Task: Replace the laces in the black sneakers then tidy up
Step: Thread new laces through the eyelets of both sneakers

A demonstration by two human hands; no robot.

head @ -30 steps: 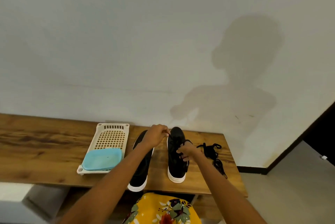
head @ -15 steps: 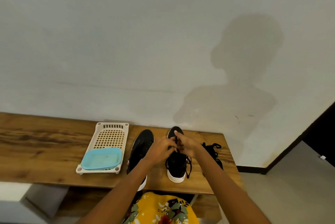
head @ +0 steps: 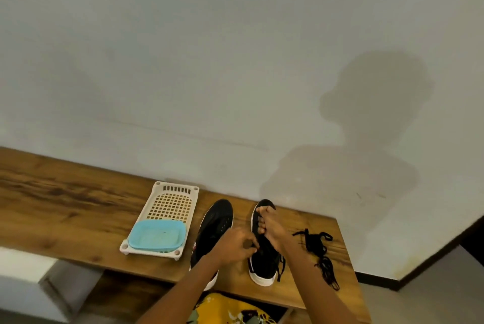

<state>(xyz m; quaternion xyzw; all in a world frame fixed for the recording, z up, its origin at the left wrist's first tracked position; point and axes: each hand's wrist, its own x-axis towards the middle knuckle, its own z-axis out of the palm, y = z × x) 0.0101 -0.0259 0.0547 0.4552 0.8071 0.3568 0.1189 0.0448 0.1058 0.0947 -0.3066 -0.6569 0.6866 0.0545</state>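
no legible txt, no labels, no brand marks, no nos. anywhere

Looks like a home, probably an entry or hallway corner. Wooden table with strong grain stands against a plain pale painted wall; dark skirting board runs along the wall base, grey floor beyond. Household bits on the wood: white plastic perforated basket with a light blue plastic tray in it, a pair of black sneakers, a loose pile of black laces. Person's shadow falls on the wall. Yellow floral clothing at bottom edge. No work or shop fittings visible.
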